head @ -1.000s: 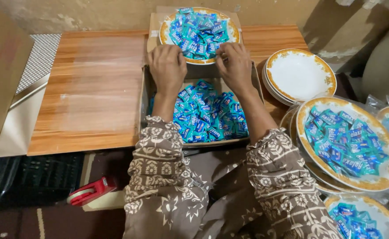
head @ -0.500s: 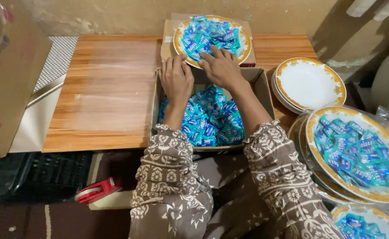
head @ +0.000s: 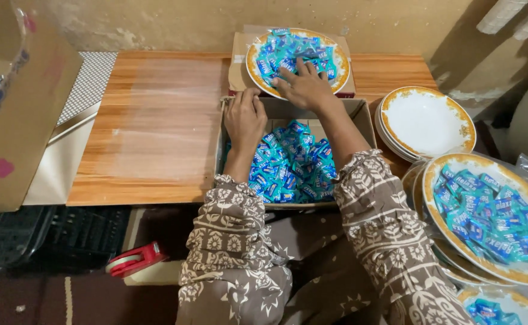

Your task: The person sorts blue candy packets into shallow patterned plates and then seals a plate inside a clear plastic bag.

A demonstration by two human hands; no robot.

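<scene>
A cardboard box (head: 358, 115) full of blue wrapped candies (head: 291, 162) sits on the wooden table in front of me. Behind it a gold-rimmed plate (head: 253, 63) holds more blue candies. My left hand (head: 245, 117) rests at the box's far left rim, fingers curled; whether it grips anything I cannot tell. My right hand (head: 303, 87) lies flat with spread fingers on the candies at the plate's near edge. Both arms wear brown patterned sleeves.
A stack of empty gold-rimmed plates (head: 426, 123) stands to the right. Plates loaded with candies (head: 486, 213) are at the near right. A red tape dispenser (head: 136, 259) lies low left. A cardboard sheet (head: 11, 120) stands at the left, beside the bare wooden tabletop (head: 150, 126).
My right hand has moved from the box's far rim up onto the candy plate. The left hand stayed at the box's rim. The view shifted slightly.
</scene>
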